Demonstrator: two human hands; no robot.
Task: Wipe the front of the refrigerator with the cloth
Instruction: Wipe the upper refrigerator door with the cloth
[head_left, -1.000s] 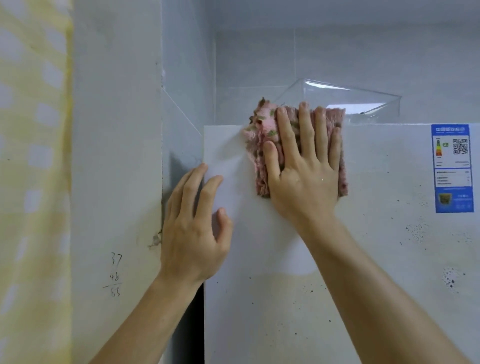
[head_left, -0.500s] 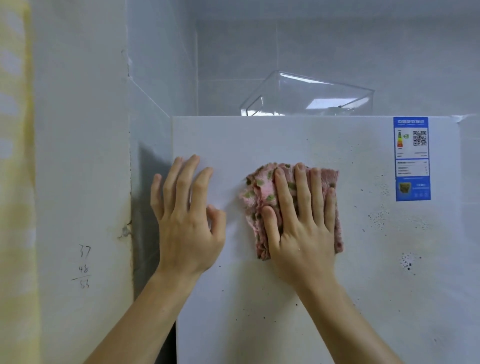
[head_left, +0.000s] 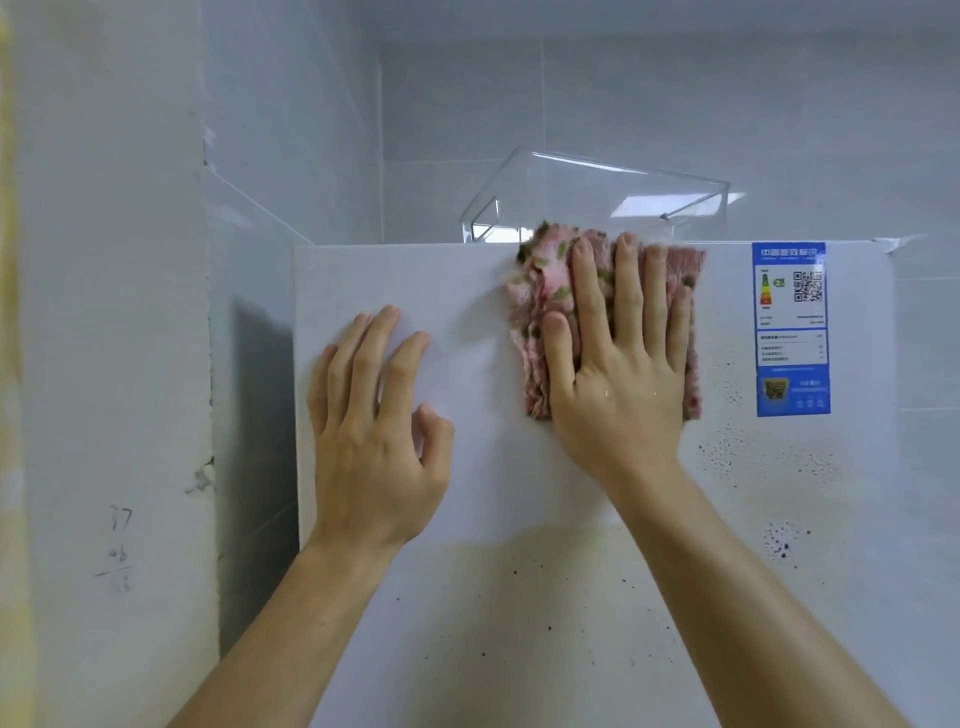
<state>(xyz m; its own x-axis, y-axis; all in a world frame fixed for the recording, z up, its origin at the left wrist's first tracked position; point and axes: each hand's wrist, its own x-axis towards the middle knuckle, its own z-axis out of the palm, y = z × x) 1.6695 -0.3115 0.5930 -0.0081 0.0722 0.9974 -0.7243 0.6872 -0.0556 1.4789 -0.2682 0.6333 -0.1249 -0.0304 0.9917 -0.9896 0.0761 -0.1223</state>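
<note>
Under the right hand (head_left: 618, 374) the cloth (head_left: 540, 291) is pink flecked with green, the refrigerator front (head_left: 467, 623) is white, speckled dark right of and below that hand, and the label (head_left: 790, 332) further right is blue.

Left hand (head_left: 374, 447), toward the left edge of the refrigerator (head_left: 519, 623): bare, with long slim fingers and knuckle creases and tendon ridges evident on the back. The fingertips are washed out by glare, so the nails are not legible.

Left forearm (head_left: 291, 639), at the refrigerator's lower left: bare to the frame edge.

Right hand (head_left: 618, 384), by the refrigerator's top edge: bare, nails short and rounded, with two small wet glints on the back near the knuckles.

Right forearm (head_left: 727, 597), at the refrigerator's lower right: bare to the frame edge.
</note>
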